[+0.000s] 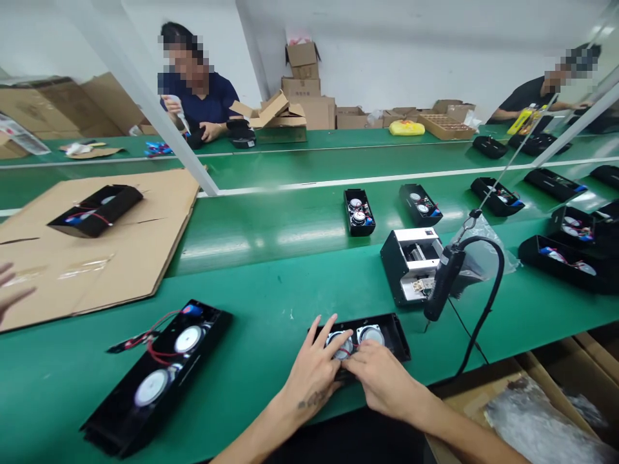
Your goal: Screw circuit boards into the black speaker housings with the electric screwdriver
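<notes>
A black speaker housing (387, 335) with two round silver drivers lies at the near edge of the green belt. My left hand (314, 370) rests on its left driver with the fingers spread. My right hand (382, 374) presses on the housing's front middle, fingertips pinched at the red wires between the drivers. A second, longer black housing (159, 374) with two drivers and loose red wires lies to the left, untouched.
An electric screwdriver (442, 283) hangs on a cable beside a black-and-white screw feeder box (411, 261). More housings (358, 211) sit on the conveyor belt (271, 238). Cardboard sheet (97, 258) at left holds another housing. Another person's fingers (12, 287) enter at far left. Two co-workers sit across.
</notes>
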The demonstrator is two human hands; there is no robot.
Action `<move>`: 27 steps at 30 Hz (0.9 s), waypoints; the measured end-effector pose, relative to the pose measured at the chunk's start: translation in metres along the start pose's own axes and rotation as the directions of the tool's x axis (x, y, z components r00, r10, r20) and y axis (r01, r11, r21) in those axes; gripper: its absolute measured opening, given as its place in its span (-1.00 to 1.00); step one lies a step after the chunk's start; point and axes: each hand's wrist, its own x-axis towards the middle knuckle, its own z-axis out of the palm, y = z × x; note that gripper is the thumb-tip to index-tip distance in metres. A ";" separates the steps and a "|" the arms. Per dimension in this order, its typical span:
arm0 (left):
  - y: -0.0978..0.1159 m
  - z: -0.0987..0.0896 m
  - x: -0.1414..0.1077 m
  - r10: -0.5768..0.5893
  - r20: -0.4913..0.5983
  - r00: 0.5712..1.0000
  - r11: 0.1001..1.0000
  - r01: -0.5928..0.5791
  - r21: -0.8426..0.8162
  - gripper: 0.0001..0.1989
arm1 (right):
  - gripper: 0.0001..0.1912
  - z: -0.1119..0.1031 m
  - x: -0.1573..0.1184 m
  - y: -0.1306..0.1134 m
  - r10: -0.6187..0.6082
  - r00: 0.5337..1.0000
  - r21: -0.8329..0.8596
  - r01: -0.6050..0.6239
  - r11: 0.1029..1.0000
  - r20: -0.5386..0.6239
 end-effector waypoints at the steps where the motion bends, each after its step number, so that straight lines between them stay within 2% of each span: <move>1: 0.000 -0.002 0.002 -0.006 0.025 1.000 0.999 0.007 -0.035 -0.68 | -0.65 -0.002 0.002 0.002 0.004 1.000 0.019 -0.005 1.000 0.012; 3: -0.002 -0.010 0.010 -0.045 0.097 0.994 0.986 0.060 -0.157 -0.74 | -0.67 -0.014 0.008 0.003 0.034 0.998 0.040 -0.037 0.999 0.061; 6: -0.015 -0.030 0.030 -0.126 0.244 0.961 0.913 0.209 -0.351 -0.79 | -0.74 -0.047 0.025 0.004 0.105 0.979 0.037 -0.114 0.993 0.177; 9: -0.038 -0.051 0.055 -0.133 0.342 0.930 0.856 0.282 -0.434 -0.76 | -0.61 -0.079 0.046 0.010 0.152 0.962 0.009 -0.158 0.987 0.226; 12: -0.058 -0.062 0.073 -0.119 0.403 0.907 0.810 0.324 -0.490 -0.63 | -0.48 -0.095 0.062 0.021 0.156 0.955 0.039 -0.171 0.985 0.253; 15: -0.066 -0.063 0.078 -0.132 0.438 0.889 0.768 0.371 -0.522 -0.56 | -0.52 -0.096 0.070 0.028 0.162 0.943 0.072 -0.190 0.979 0.290; 19: -0.064 -0.060 0.077 -0.150 0.448 0.881 0.731 0.404 -0.550 -0.55 | -0.52 -0.090 0.072 0.029 0.185 0.940 0.079 -0.215 0.973 0.286; 27: -0.063 -0.063 0.075 -0.119 0.432 0.894 0.729 0.374 -0.573 -0.57 | -0.56 -0.081 0.072 0.028 0.193 0.953 0.078 -0.217 0.973 0.233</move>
